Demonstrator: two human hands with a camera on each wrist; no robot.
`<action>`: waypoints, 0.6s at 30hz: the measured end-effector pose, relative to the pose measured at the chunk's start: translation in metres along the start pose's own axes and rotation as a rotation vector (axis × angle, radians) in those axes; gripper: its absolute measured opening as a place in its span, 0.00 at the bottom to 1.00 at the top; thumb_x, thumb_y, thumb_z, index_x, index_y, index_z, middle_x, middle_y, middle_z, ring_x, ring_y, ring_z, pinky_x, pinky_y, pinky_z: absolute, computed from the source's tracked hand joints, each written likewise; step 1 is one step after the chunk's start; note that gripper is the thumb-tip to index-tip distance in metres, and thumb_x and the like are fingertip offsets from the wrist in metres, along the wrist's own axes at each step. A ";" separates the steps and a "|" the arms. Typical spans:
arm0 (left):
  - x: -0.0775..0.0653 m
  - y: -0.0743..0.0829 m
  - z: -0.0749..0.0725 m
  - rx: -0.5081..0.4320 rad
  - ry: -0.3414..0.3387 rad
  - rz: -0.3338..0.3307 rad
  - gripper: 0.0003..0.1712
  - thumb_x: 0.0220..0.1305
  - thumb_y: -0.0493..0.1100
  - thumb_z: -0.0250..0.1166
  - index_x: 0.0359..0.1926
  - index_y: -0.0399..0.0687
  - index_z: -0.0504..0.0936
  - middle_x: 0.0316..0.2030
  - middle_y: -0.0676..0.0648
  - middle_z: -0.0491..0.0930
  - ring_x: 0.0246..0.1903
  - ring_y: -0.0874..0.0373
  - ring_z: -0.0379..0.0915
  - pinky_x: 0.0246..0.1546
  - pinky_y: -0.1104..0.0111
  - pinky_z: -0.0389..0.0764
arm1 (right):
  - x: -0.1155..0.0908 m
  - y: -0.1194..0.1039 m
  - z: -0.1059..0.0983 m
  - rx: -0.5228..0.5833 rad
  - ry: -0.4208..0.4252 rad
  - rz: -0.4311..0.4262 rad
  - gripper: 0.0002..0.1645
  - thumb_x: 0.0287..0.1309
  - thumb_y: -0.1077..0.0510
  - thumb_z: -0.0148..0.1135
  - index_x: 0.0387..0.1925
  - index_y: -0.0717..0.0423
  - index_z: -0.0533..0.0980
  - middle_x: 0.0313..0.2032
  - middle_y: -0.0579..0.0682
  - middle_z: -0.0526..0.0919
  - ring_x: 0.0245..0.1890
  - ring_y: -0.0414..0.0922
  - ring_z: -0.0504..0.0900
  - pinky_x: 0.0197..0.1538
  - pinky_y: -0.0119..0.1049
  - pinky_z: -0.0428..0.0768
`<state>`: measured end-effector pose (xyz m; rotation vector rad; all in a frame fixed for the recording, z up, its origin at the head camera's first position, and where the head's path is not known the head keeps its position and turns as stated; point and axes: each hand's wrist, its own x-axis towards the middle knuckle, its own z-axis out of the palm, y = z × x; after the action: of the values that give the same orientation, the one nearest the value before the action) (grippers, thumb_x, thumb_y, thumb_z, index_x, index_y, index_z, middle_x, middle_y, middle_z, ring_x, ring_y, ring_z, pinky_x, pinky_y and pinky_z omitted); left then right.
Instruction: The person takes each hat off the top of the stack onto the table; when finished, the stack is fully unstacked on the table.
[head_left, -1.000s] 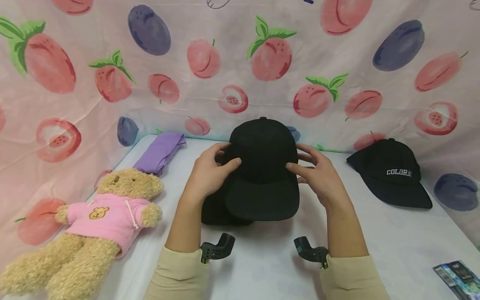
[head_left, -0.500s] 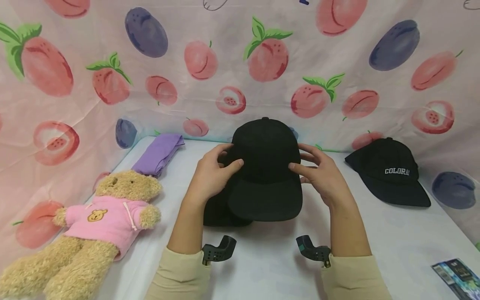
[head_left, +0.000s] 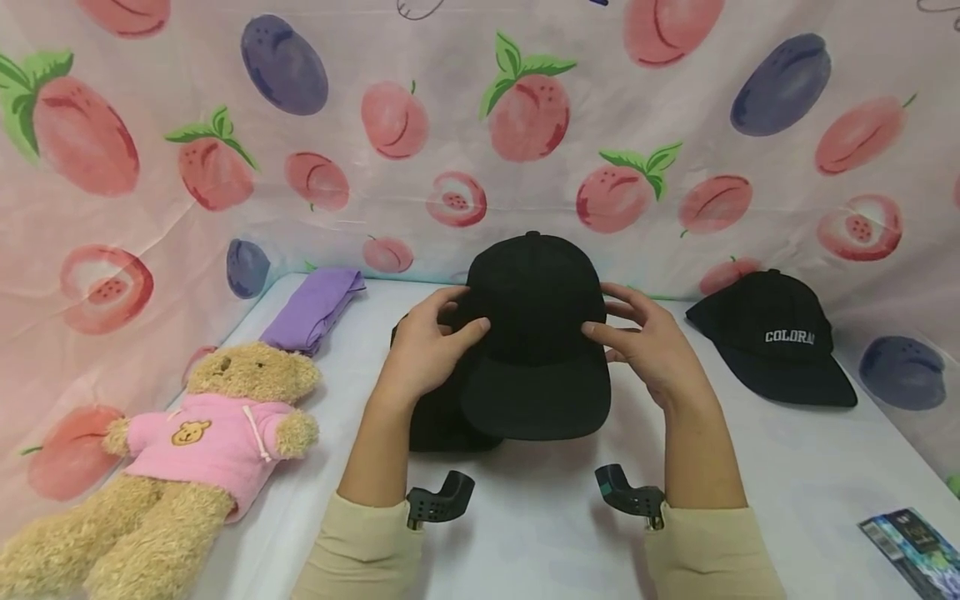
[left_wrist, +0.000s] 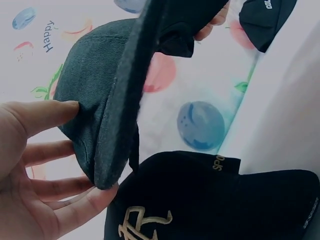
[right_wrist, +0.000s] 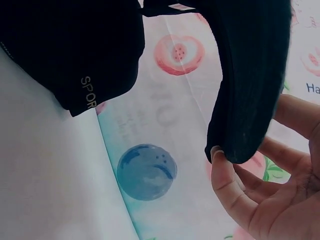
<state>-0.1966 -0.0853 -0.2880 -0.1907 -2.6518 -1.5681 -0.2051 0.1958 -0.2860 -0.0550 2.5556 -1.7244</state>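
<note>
A plain black cap (head_left: 534, 308) is held up in the middle of the head view, brim toward me. My left hand (head_left: 427, 350) grips its left side, thumb on the front and fingers behind. On the opposite side my right hand (head_left: 651, 350) holds it the same way. In the left wrist view, thumb and fingers pinch the edge of the held cap (left_wrist: 95, 75). A second black cap (head_left: 448, 425) lies behind and below it, mostly hidden. Gold embroidery shows on this second cap (left_wrist: 200, 200) in the left wrist view, with lettering on its band.
On the right of the white table (head_left: 547, 533) lies another black cap (head_left: 780, 342) with white lettering. A printed card (head_left: 911, 546) is near the right edge. At left are a teddy bear (head_left: 210, 433) in a pink hoodie and a folded purple cloth (head_left: 315, 308).
Both hands and the held cap have shifted slightly to the right, with the grip unchanged. The head view has turned a little, so the surroundings sit slightly further left.
</note>
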 end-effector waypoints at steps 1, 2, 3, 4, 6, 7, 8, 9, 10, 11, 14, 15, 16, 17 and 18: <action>0.000 0.000 0.001 0.003 0.000 -0.001 0.35 0.69 0.54 0.68 0.74 0.58 0.70 0.71 0.41 0.71 0.63 0.39 0.77 0.63 0.46 0.78 | 0.000 0.000 -0.001 -0.001 0.000 0.001 0.46 0.67 0.48 0.69 0.80 0.41 0.58 0.78 0.56 0.61 0.69 0.58 0.73 0.54 0.35 0.81; 0.000 0.000 0.002 0.008 0.000 -0.002 0.35 0.69 0.54 0.68 0.74 0.58 0.71 0.71 0.41 0.72 0.63 0.40 0.78 0.63 0.47 0.78 | -0.001 0.001 -0.002 -0.002 0.001 0.001 0.47 0.67 0.48 0.69 0.81 0.41 0.58 0.79 0.56 0.61 0.69 0.58 0.73 0.55 0.35 0.80; 0.001 0.000 0.004 0.011 0.000 -0.004 0.35 0.69 0.54 0.68 0.74 0.59 0.71 0.71 0.41 0.72 0.62 0.40 0.78 0.63 0.47 0.78 | -0.001 0.002 -0.002 -0.003 0.000 0.003 0.47 0.67 0.48 0.68 0.81 0.41 0.58 0.79 0.56 0.60 0.69 0.58 0.72 0.56 0.37 0.80; 0.001 0.001 0.005 0.015 0.000 -0.005 0.35 0.69 0.55 0.68 0.74 0.59 0.71 0.70 0.41 0.72 0.62 0.41 0.78 0.63 0.47 0.79 | -0.001 0.002 -0.003 -0.005 0.001 0.005 0.47 0.67 0.48 0.68 0.81 0.41 0.58 0.79 0.56 0.60 0.69 0.59 0.72 0.57 0.38 0.80; 0.001 0.001 0.007 0.030 0.003 -0.002 0.34 0.69 0.55 0.68 0.73 0.59 0.71 0.70 0.41 0.73 0.61 0.42 0.79 0.63 0.48 0.79 | -0.002 0.003 -0.005 -0.008 0.000 0.011 0.47 0.67 0.48 0.68 0.81 0.41 0.57 0.79 0.56 0.60 0.70 0.59 0.72 0.60 0.43 0.79; 0.001 0.001 0.009 0.036 0.004 0.000 0.34 0.69 0.55 0.68 0.73 0.59 0.71 0.70 0.41 0.73 0.61 0.42 0.80 0.63 0.48 0.78 | -0.002 0.004 -0.006 -0.014 -0.001 0.012 0.47 0.67 0.48 0.68 0.81 0.41 0.57 0.79 0.57 0.60 0.70 0.59 0.72 0.61 0.44 0.79; 0.002 0.001 0.010 0.038 0.004 0.003 0.34 0.69 0.55 0.68 0.73 0.59 0.72 0.69 0.41 0.73 0.60 0.42 0.80 0.63 0.48 0.78 | -0.003 0.004 -0.007 -0.018 0.000 0.014 0.47 0.67 0.47 0.68 0.81 0.41 0.57 0.79 0.56 0.60 0.70 0.59 0.72 0.61 0.44 0.79; 0.002 0.002 0.011 0.038 0.003 0.005 0.34 0.69 0.55 0.68 0.73 0.59 0.72 0.69 0.41 0.73 0.60 0.42 0.80 0.63 0.48 0.78 | -0.003 0.005 -0.008 -0.021 0.000 0.016 0.47 0.67 0.47 0.68 0.81 0.41 0.57 0.79 0.56 0.60 0.69 0.58 0.72 0.60 0.43 0.80; 0.002 0.002 0.012 0.039 0.002 0.008 0.34 0.69 0.55 0.68 0.73 0.59 0.72 0.69 0.41 0.73 0.60 0.42 0.80 0.64 0.48 0.78 | -0.003 0.005 -0.010 -0.026 0.000 0.016 0.47 0.67 0.47 0.68 0.81 0.41 0.57 0.79 0.56 0.60 0.69 0.58 0.73 0.59 0.41 0.80; 0.002 0.003 0.013 0.038 0.000 0.011 0.34 0.69 0.55 0.68 0.73 0.58 0.72 0.69 0.41 0.73 0.60 0.42 0.80 0.64 0.48 0.78 | -0.003 0.006 -0.012 -0.031 0.000 0.016 0.47 0.67 0.46 0.68 0.81 0.41 0.57 0.79 0.56 0.60 0.69 0.58 0.73 0.57 0.39 0.81; 0.002 0.005 0.015 0.033 -0.004 0.022 0.34 0.69 0.54 0.68 0.73 0.58 0.72 0.69 0.42 0.73 0.60 0.42 0.80 0.64 0.48 0.78 | -0.004 0.005 -0.016 -0.046 -0.001 0.019 0.47 0.67 0.46 0.68 0.81 0.41 0.57 0.79 0.56 0.60 0.69 0.58 0.72 0.56 0.36 0.80; 0.002 0.006 0.015 0.033 -0.004 0.026 0.33 0.69 0.54 0.68 0.73 0.58 0.72 0.69 0.42 0.73 0.60 0.42 0.80 0.64 0.48 0.78 | -0.004 0.005 -0.017 -0.051 -0.002 0.021 0.47 0.67 0.45 0.68 0.81 0.41 0.56 0.79 0.56 0.59 0.70 0.57 0.72 0.57 0.37 0.80; 0.003 0.006 0.016 0.034 -0.003 0.030 0.34 0.69 0.54 0.68 0.73 0.57 0.72 0.69 0.42 0.73 0.60 0.42 0.80 0.64 0.48 0.78 | -0.004 0.005 -0.018 -0.054 -0.003 0.024 0.48 0.67 0.45 0.68 0.81 0.41 0.56 0.79 0.55 0.59 0.70 0.57 0.72 0.59 0.39 0.79; 0.003 0.007 0.016 0.034 -0.002 0.033 0.33 0.70 0.54 0.68 0.73 0.57 0.72 0.69 0.42 0.73 0.60 0.42 0.80 0.64 0.48 0.78 | -0.004 0.004 -0.019 -0.056 -0.005 0.028 0.48 0.67 0.45 0.67 0.81 0.40 0.56 0.79 0.55 0.59 0.71 0.57 0.71 0.61 0.42 0.79; 0.003 0.008 0.017 0.037 -0.001 0.036 0.33 0.70 0.54 0.68 0.73 0.57 0.72 0.69 0.41 0.74 0.60 0.42 0.80 0.64 0.48 0.78 | -0.004 0.004 -0.020 -0.056 -0.007 0.031 0.48 0.67 0.45 0.67 0.82 0.40 0.55 0.80 0.55 0.59 0.71 0.57 0.71 0.62 0.44 0.78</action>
<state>-0.1982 -0.0669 -0.2890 -0.2362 -2.6606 -1.5075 -0.2022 0.2157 -0.2823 -0.0235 2.5849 -1.6391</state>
